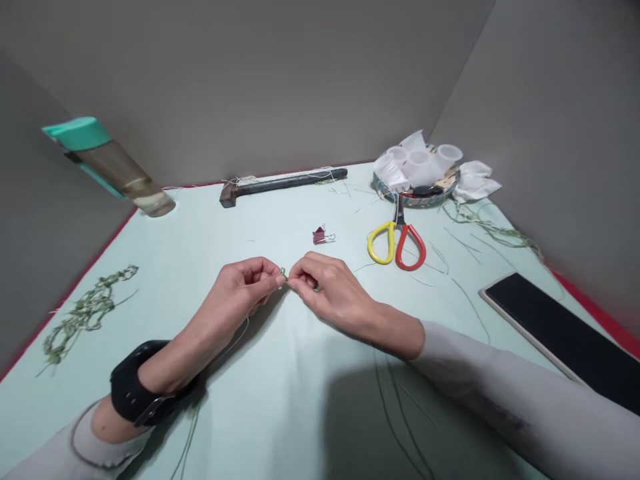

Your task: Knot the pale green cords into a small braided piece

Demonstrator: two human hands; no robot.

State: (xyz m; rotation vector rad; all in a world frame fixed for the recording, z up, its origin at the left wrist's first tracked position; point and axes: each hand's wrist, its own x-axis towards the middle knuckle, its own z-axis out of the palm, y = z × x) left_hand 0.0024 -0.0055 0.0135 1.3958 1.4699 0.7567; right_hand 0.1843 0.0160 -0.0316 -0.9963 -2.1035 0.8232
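Note:
My left hand, with a black watch on the wrist, pinches a small green knotted strand between thumb and fingers. Touching the same piece from the right, my right hand has its thumb and forefinger pressed together on it. A pale thread hangs below my left hand, and long green strands trail on the table under the left wrist. Just beyond the hands lies a dark red binder clip. Scissors with one yellow and one red handle rest to the right of it.
A bottle stands at the back left, a hammer lies at the back. White cups fill a round basket at the back right. Braided green cord lies left, a phone right. Loose strands are scattered nearby.

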